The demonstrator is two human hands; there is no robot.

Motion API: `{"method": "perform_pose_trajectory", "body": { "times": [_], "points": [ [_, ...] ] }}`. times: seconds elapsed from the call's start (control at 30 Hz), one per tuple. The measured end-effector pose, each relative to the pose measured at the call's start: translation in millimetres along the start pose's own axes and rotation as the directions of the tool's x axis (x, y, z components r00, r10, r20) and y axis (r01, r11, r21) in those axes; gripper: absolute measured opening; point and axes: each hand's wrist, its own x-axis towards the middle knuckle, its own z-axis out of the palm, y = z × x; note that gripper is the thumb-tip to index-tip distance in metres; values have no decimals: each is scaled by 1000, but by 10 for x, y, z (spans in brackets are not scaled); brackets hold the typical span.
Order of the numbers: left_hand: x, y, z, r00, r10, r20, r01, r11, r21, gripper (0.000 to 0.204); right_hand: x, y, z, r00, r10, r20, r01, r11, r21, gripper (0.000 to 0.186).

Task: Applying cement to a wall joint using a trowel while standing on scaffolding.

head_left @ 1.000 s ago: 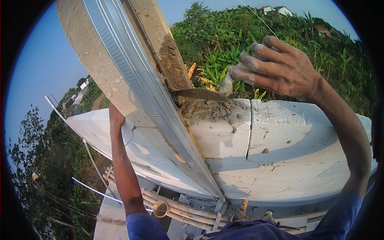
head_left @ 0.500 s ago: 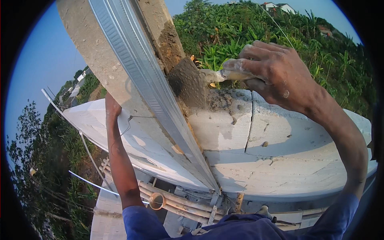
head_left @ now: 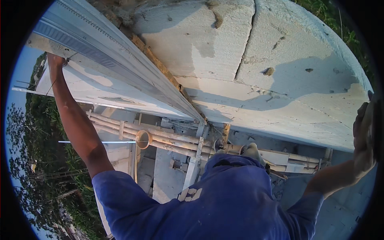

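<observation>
At the far left my left hand (head_left: 57, 61) is raised against the edge of a grey concrete-like post (head_left: 50, 45). Its fingers are mostly hidden behind that edge, and a thin wire (head_left: 69, 59) runs beside it. Along the post lies a long ribbed metal strip (head_left: 124, 60), slanting down to the middle. My right hand (head_left: 363, 138) is at the far right rim, beside the end of the pale block wall (head_left: 224, 92), with its fingers curled. Whatever it may hold is lost in the dark border; the trowel seen earlier does not show clearly.
Below the wall, bamboo poles (head_left: 176, 136) form a scaffold, with a round tan container (head_left: 143, 139) and a thin white rod (head_left: 100, 142) at the left. A wooden piece (head_left: 226, 134) stands near my feet. Trees (head_left: 52, 136) lie far below on the left.
The view has tilted downward, showing more of my shirt and the scaffold. My right hand has moved away from the post, where it held a mortar-covered trowel, to the right rim.
</observation>
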Motion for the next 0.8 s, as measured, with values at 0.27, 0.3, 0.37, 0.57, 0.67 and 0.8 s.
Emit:
{"method": "perform_pose_trajectory", "body": {
  "times": [0.27, 0.3, 0.37, 0.57, 0.67, 0.8],
  "points": [
    [-257, 567, -201, 872, -172, -459, 114, 982, -153, 40, -1497, 1402, 746, 894, 183, 408, -430, 607, 668, 47],
    [-332, 888, -249, 640, -623, -450, 222, 710, -668, 40, -1652, 1479, 826, 809, 338, 481, -586, 528, 615, 47],
    [-955, 314, -486, 432, -705, -562, 89, 653, -752, 39, -1742, 1622, 959, 624, 475, 620, -757, 562, 332, 41],
    [-4530, 2039, 661, 178, -983, -53, 720, 167, -674, 48, -2403, 2679, 986, 237, 718, 654, -832, 498, -245, 28],
    [-6935, 3279, 563, -119, -791, 600, 973, 28, 229, 64, -2961, 3307, 1000, 154, 766, 624, -845, 430, -319, 29],
    [-7104, 5723, 177, -738, -104, 667, 671, -221, 708, 76, -3731, 4197, 711, 93, 869, 487, -809, 351, -472, 26]
  ]
}}
